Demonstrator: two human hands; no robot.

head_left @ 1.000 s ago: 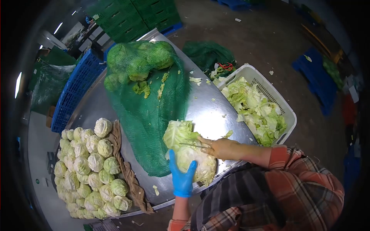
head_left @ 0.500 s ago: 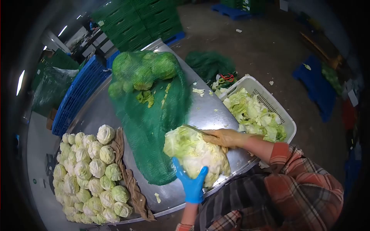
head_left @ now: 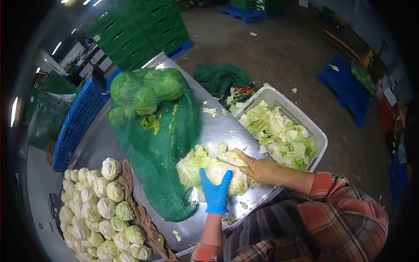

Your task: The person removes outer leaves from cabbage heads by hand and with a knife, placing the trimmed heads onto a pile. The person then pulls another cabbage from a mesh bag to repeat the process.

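By the tabletop's point(head_left: 166, 227) near edge, the left hand point(head_left: 215, 194) is cupping cabbage point(head_left: 238, 178), likely firmest round its body; the right hand point(head_left: 260, 170) is gripping a knife point(head_left: 228, 163).

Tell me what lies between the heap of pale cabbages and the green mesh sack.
In the head view: a crumpled brown cloth along the heap of pale cabbages, then a bare strip of steel tabletop before the green mesh sack.

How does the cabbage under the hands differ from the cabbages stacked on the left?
The worked cabbage has loose leaves splayed open; the stacked cabbages look compact and round. The worked cabbage spreads wider than any stacked one. A blue-gloved left hand touches the worked cabbage; no hand touches the stacked cabbages. Both look pale green to whitish.
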